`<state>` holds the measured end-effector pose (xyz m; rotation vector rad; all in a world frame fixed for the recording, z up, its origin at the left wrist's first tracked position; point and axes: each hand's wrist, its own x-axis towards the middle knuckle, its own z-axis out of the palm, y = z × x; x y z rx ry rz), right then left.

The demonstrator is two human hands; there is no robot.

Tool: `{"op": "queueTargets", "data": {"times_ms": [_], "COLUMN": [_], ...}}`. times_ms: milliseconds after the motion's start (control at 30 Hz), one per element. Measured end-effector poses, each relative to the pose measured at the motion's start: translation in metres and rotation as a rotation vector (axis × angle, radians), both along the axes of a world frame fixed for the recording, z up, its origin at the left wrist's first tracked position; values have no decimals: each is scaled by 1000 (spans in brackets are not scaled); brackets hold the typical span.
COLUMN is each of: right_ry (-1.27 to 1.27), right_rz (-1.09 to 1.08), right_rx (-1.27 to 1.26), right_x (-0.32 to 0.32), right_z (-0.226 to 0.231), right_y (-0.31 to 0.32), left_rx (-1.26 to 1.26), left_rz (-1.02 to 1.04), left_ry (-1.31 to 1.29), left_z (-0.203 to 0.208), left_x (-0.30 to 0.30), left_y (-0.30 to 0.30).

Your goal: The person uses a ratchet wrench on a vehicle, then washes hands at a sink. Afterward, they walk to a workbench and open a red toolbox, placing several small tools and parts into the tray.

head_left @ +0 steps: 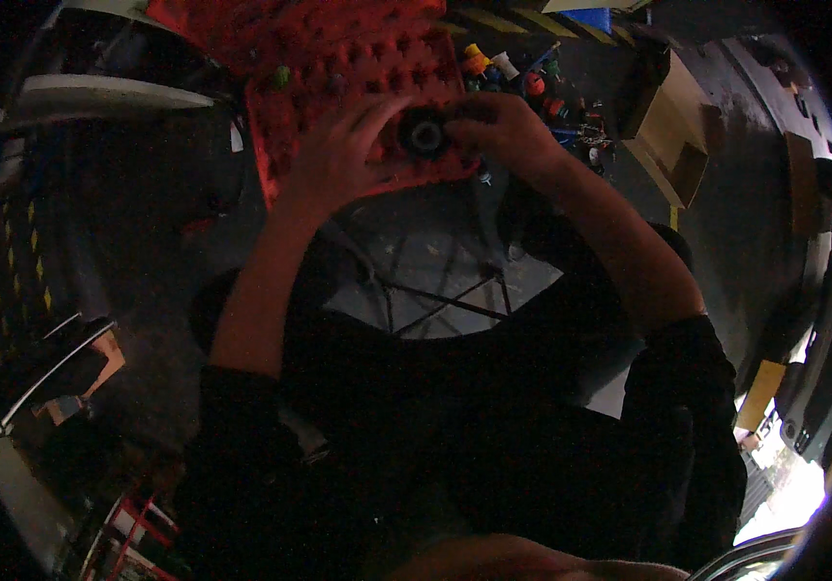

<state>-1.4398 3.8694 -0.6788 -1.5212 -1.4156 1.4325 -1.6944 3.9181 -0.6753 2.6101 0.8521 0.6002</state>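
A dark, round, ring-shaped part [425, 137] with a paler centre is held up over a red tray [275, 145] with rows of pockets. My right hand [511, 136] pinches the part's right side between thumb and fingers. On the other side, my left hand [340, 155] has its fingers stretched and its thumb apart, with a gap to the ring. A small green piece [281, 76] sits in the tray's far left. Dim light hides finer detail of the ring and the fingertips.
Right of the tray lies a pile of small coloured parts, among them a yellow piece [476, 59] and a red piece [534, 83]. Farther right stands an open cardboard box [672, 136]. A red sheet or lid [290, 24] adjoins the tray's far edge.
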Motion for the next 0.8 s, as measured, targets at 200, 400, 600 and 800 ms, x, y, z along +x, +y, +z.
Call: {"op": "queueTargets", "data": {"times_ms": [200, 400, 600, 800], "right_ry": [74, 0, 82, 112], "right_rz": [19, 38, 12, -29], "right_rx": [37, 67, -46, -89], "right_x": [-4, -11, -18, -13], "right_z": [-7, -5, 4, -8], "right_y": [-1, -3, 0, 2], "left_rx": [24, 4, 69, 40], "left_rz": [7, 22, 27, -13], "left_ry": [10, 8, -27, -129], "left_z": [0, 5, 4, 7], "left_x": [-2, -4, -7, -5], "left_y": [-3, -10, -11, -9]}}
